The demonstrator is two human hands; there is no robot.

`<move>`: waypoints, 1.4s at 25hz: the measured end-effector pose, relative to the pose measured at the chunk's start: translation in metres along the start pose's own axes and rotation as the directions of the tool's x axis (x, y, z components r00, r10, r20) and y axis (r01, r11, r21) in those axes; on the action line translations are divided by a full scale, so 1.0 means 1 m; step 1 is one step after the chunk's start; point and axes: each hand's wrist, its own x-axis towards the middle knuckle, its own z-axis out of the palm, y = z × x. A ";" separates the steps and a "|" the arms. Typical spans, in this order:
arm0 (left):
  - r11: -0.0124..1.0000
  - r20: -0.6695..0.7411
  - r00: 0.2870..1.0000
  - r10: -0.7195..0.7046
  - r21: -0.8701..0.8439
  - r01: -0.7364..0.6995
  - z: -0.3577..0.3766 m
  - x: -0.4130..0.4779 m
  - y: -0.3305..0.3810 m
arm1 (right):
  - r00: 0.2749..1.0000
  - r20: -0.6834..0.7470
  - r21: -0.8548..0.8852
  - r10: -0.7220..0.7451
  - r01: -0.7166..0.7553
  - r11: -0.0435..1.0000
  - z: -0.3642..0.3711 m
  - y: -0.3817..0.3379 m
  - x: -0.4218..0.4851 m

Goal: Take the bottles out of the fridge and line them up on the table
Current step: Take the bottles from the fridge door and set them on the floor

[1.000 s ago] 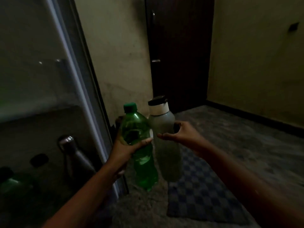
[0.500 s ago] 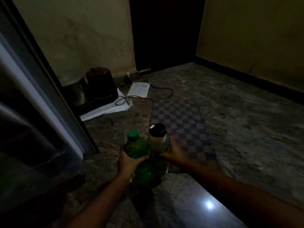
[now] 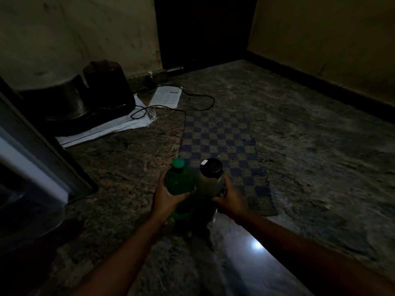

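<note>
Dim light falls on a mottled stone floor (image 3: 310,146) with a blue checkered mat (image 3: 220,142) lying on it, a dark door (image 3: 203,28) at the far wall and two dark pots (image 3: 106,86) on a white cloth (image 3: 102,129) to the left. The fridge (image 3: 32,150) edges in at the left side. A glossy stone counter (image 3: 245,263) with a bright reflection fills the near foreground.

The left grip (image 3: 168,199) is wrapped round the body of a green plastic bottle (image 3: 178,182), fingers curled under its shoulder. The right grip (image 3: 229,199) is closed round a grey bottle with a black lid (image 3: 210,180). Both bottles are upright and touch side by side above the near end of the counter. Whether their bases already rest on it is too dark to tell.

The step in hand looks like setting the pair down. To do it well, lower both straight until the bases sit flat, well in from the counter's edge. Part them slightly so neither tips the other on release. The green bottle is light and soft-walled, so let go of it gently. Place them at one end, leaving room for the row to grow.
</note>
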 end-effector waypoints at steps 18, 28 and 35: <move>0.962 0.029 0.968 -0.251 -0.108 0.253 0.012 0.009 -0.005 | 0.986 -0.101 0.184 0.132 -0.112 0.976 0.014 0.003 -0.002; 0.896 -0.172 0.957 -0.234 -0.420 0.143 -0.041 -0.095 0.037 | 0.977 0.168 0.135 0.129 -0.152 0.979 0.036 -0.083 -0.091; 0.905 -0.496 0.865 0.071 -0.333 -0.265 -0.184 -0.160 0.125 | 0.834 0.476 0.257 -0.281 0.174 0.951 0.089 -0.236 -0.130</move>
